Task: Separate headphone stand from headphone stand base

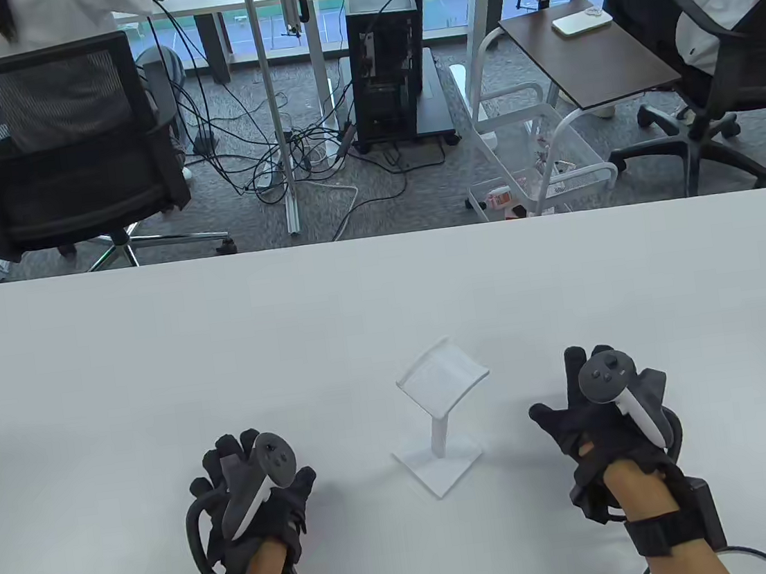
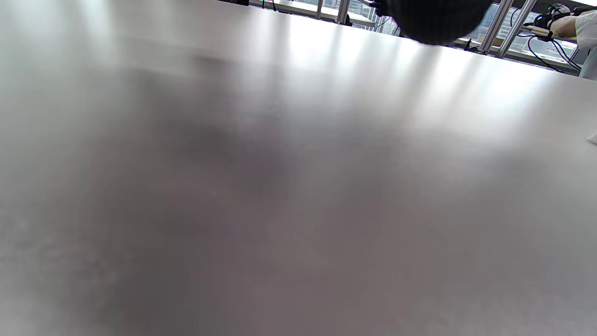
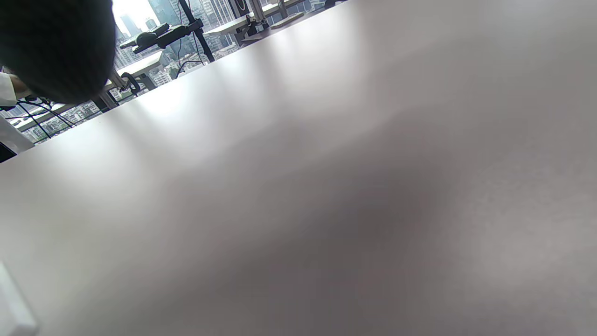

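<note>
A white headphone stand (image 1: 441, 391) stands upright in its flat square white base (image 1: 438, 460) on the white table, near the front middle. Its curved top plate tilts toward the back. My left hand (image 1: 249, 474) lies flat on the table to the left of the base, fingers spread, holding nothing. My right hand (image 1: 596, 400) lies flat to the right of the stand, fingers spread, holding nothing. Both hands are apart from the stand. A corner of the base shows at the lower left of the right wrist view (image 3: 14, 305). A dark fingertip (image 2: 436, 21) shows in the left wrist view.
The white table (image 1: 156, 370) spreads wide around the stand. Beyond its far edge are an office chair (image 1: 52, 153), a computer tower (image 1: 391, 70), floor cables and a wire cart (image 1: 535, 163).
</note>
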`<state>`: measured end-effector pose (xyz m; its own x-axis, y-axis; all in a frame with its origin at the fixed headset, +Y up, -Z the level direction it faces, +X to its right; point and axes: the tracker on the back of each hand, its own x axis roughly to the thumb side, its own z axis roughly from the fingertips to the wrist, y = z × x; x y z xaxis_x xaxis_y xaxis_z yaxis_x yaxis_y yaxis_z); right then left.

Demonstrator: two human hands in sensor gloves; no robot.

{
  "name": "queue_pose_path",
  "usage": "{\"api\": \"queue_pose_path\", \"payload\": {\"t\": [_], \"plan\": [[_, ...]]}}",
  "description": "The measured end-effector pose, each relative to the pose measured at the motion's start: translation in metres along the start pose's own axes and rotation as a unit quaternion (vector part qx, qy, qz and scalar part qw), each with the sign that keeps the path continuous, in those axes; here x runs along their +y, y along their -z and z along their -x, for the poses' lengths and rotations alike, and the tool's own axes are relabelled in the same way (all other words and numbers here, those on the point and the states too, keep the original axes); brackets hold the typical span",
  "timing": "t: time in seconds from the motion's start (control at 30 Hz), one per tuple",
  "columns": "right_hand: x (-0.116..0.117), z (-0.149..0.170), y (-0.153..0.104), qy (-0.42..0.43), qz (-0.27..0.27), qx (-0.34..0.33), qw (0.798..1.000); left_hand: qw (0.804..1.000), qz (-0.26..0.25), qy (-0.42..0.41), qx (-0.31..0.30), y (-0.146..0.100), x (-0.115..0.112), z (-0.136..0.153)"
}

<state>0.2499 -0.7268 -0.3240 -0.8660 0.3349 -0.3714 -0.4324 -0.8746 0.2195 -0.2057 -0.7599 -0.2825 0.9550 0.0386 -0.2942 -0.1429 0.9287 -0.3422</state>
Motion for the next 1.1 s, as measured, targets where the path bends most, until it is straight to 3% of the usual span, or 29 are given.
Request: {"api": "queue_pose_path", "payload": {"t": [0.13, 0.37, 0.5, 0.6, 0.77, 1.1], "plan": [[0.001, -0.003, -0.002, 0.014, -0.011, -0.021, 1.0, 1.0, 0.004, -0.001, 0.003, 0.001, 0.0, 0.001], [0.012, -0.017, -0.004, 0.104, -0.071, -0.126, 0.984, 1.0, 0.001, -0.007, -0.001, 0.002, 0.002, -0.001], [0.022, -0.034, -0.009, 0.149, -0.103, -0.218, 0.959, 1.0, -0.004, -0.012, -0.002, 0.002, 0.005, 0.0], [0.032, -0.046, -0.014, 0.239, -0.151, -0.263, 0.922, 1.0, -0.008, -0.013, -0.005, 0.003, 0.005, 0.0], [0.041, -0.064, -0.022, 0.241, -0.146, -0.289, 0.915, 1.0, -0.007, -0.01, -0.014, 0.001, 0.004, -0.005], [0.063, -0.098, -0.021, 0.258, -0.191, -0.315, 0.893, 0.999, -0.008, 0.001, -0.044, -0.007, 0.003, -0.021]]}}
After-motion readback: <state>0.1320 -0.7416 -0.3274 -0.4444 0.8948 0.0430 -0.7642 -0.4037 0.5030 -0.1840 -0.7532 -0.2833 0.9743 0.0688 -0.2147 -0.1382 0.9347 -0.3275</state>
